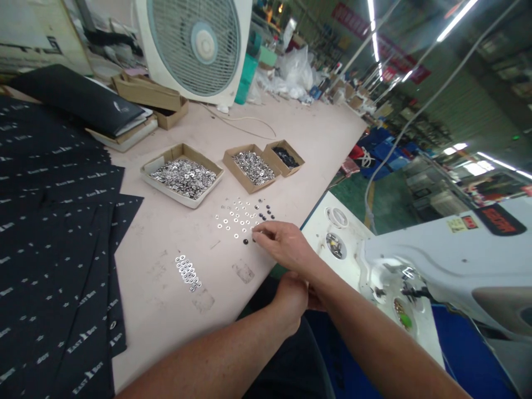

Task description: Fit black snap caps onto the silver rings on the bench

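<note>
A white fan [203,47] stands at the upper left of the frame, with a black folder [83,102] and dark printed cloth [58,260] down the left side. Above centre sit a tray of metal pieces [185,176], a box of metal pieces [253,168] and, adjoining it, a box of black pieces [286,157]. The right hand covers part of the scatter of small silver rings [243,223] and black caps [268,212] mid-frame; a neat cluster of rings [188,273] lies lower left of it. The pale tabletop [166,343] is smudged; a white machine [449,244] fills the lower right, under the strip lights of a large workshop. The right hand [286,244] reaches into the scatter, thumb and forefinger nearly together; whether they grip a piece cannot be told. The left hand [291,302] is curled near the right wrist, its fingers mostly hidden, its grip unclear.
</note>
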Tool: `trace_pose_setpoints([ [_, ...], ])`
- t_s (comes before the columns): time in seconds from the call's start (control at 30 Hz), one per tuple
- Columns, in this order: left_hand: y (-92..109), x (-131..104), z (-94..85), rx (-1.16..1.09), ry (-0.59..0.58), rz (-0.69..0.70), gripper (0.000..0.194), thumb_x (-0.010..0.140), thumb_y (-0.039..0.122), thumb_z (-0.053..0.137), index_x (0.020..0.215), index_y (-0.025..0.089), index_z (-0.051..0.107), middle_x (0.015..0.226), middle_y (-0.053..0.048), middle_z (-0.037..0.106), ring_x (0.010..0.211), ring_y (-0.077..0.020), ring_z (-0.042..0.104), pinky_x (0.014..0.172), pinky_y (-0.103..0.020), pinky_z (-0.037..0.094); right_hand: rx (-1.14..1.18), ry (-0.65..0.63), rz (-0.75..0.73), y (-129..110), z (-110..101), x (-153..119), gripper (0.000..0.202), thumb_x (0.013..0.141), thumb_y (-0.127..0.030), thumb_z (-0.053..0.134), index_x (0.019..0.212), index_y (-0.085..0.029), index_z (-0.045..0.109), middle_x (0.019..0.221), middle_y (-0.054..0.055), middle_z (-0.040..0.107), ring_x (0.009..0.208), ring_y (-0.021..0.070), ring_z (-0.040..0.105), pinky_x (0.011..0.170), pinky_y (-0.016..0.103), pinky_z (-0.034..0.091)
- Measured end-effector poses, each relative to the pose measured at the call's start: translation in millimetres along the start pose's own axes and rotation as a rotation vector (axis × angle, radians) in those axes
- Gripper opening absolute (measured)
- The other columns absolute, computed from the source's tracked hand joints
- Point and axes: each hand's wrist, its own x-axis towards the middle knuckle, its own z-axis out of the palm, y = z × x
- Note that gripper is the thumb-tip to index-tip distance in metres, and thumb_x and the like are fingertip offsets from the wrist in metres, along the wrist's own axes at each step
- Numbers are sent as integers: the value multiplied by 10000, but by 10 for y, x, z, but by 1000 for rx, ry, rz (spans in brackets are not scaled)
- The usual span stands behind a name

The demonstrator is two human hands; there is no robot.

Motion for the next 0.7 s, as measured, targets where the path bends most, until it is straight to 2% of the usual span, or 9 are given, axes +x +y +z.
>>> trace_pose_setpoints([
  [0.1, -22, 27, -24, 10, -54, 65, 293, 931, 333, 450, 859, 112, 629, 709, -77, 602, 570, -185, 586, 536, -308, 529, 17, 159, 72, 92, -212, -270, 203, 883, -352, 616, 995, -230, 732, 755, 6, 662, 680, 157, 584, 651, 280, 434],
  [0.17, -27, 59, -40, -14, -45, 96, 326, 946, 363, 445, 854, 98, 611, 690, -71, 585, 555, -174, 587, 534, -295, 530, -15, 220, 121, 218, -332, -511, 204, 877, -363, 622, 970, -221, 736, 753, 17, 651, 670, 166, 579, 655, 297, 443],
  [0.23, -16, 72, -52, -40, -24, 116, 334, 965, 369, 434, 885, 91, 600, 687, -63, 579, 546, -167, 587, 533, -287, 528, -49, 218, 160, 379, -396, -752, 196, 873, -363, 622, 946, -222, 736, 774, 28, 652, 705, 182, 591, 688, 317, 453],
  [0.37, 38, 9, -62, -21, -14, 151, 349, 1001, 341, 390, 899, 74, 592, 668, -68, 586, 541, -148, 580, 545, -260, 520, 15, 84, 241, 629, -354, -1072, 208, 886, -393, 601, 900, -238, 739, 849, 38, 677, 792, 201, 623, 725, 333, 467],
  [0.47, 65, -45, -59, -11, -17, 156, 324, 1002, 327, 409, 901, 74, 583, 654, -62, 586, 545, -140, 579, 549, -242, 514, 85, 73, 284, 662, -297, -1115, 216, 887, -398, 589, 893, -245, 742, 863, 32, 688, 805, 201, 634, 741, 337, 475],
  [0.7, 61, -11, -65, -31, -26, 183, 322, 980, 334, 445, 930, 71, 624, 723, -85, 625, 567, -148, 587, 553, -262, 532, 90, 53, 302, 571, -350, -953, 184, 851, -344, 592, 862, -234, 739, 828, 19, 701, 758, 192, 644, 692, 315, 473],
])
